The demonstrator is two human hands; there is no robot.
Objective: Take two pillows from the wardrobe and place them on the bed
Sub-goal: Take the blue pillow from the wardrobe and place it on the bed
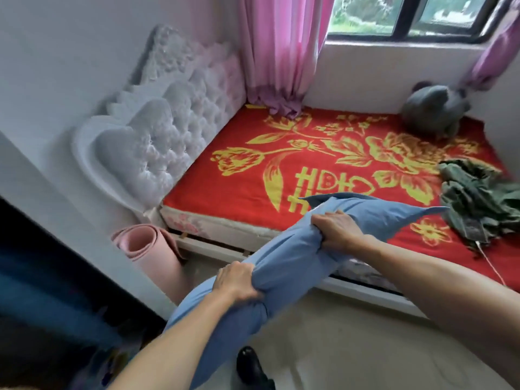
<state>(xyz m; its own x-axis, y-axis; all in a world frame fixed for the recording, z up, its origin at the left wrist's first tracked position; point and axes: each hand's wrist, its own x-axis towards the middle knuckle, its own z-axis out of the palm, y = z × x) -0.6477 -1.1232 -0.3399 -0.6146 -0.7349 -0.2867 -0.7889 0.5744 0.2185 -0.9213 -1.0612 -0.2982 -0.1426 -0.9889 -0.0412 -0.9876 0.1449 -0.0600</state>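
I hold a long blue pillow (284,266) in front of me, slanting from the lower left up to the right. My left hand (236,281) grips its middle, bunching the cloth. My right hand (337,230) is clenched on its upper part, over the bed's near edge. The pillow's far corners reach over the bed (253,190), which has a red cover with yellow flowers and a white tufted headboard (168,128) on the left. The dark wardrobe opening (42,277) lies at the lower left. No second pillow shows.
A rolled pink mat (146,249) stands on the floor between the wardrobe and the bed. Crumpled green clothes (478,201) lie on the bed's right side, a grey bundle (433,111) in the far corner. Pink curtains (281,52) hang below the window. A black shoe (250,364) is on the floor.
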